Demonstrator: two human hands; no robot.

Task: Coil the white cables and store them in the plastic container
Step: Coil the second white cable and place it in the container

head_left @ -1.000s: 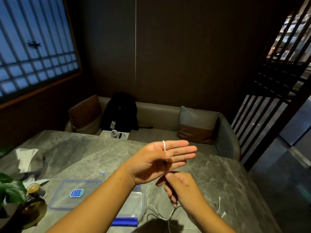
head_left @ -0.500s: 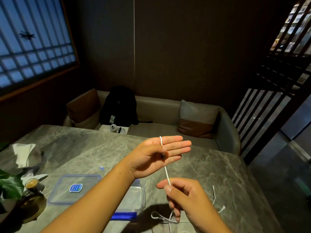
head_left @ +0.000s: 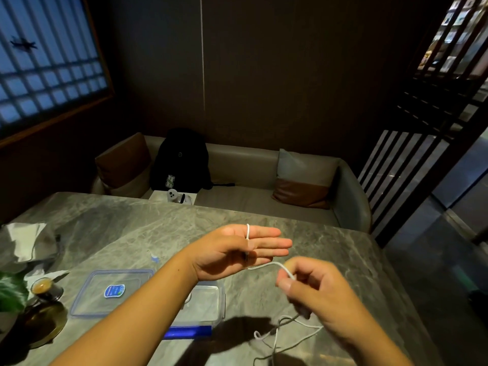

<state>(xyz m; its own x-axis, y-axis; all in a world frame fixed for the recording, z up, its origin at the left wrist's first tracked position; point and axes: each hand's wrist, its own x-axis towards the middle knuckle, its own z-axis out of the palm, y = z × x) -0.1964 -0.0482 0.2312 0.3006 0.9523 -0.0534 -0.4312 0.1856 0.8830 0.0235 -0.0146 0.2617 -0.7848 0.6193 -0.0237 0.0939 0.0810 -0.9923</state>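
a: where are the hands?
b: both are up over the table (head_left: 137, 228), close together. the left hand (head_left: 235, 249) is held flat, fingers straight and pointing right. the right hand (head_left: 319, 294) sits just beside and below it, fingers curled.
a: and the white cable (head_left: 266, 266)?
b: one turn goes over the left index finger and runs down across the palm. i cannot tell if the thumb pins it there. from under that hand it arches across to the right hand, which pinches it between thumb and forefinger.
a: the rest of it?
b: it drops from the right hand to the table and lies there in loose curves, with a small loop near the person's edge.
a: where's the plastic container (head_left: 211, 299)?
b: on the table under the left forearm, which hides part of it. it's clear and open, with a blue clip on its near side. its lid (head_left: 89, 297) lies flat just to the left, blue label up.
a: anything inside?
b: cannot tell; the arm covers much of it.
a: what else?
b: a small cup (head_left: 42, 286) with a brown drink at the table's left edge, a green leaf (head_left: 10, 291) beside it, and crumpled white paper (head_left: 23, 239) farther back. beyond the table, a black backpack (head_left: 181, 159) stands on a sofa (head_left: 250, 165).
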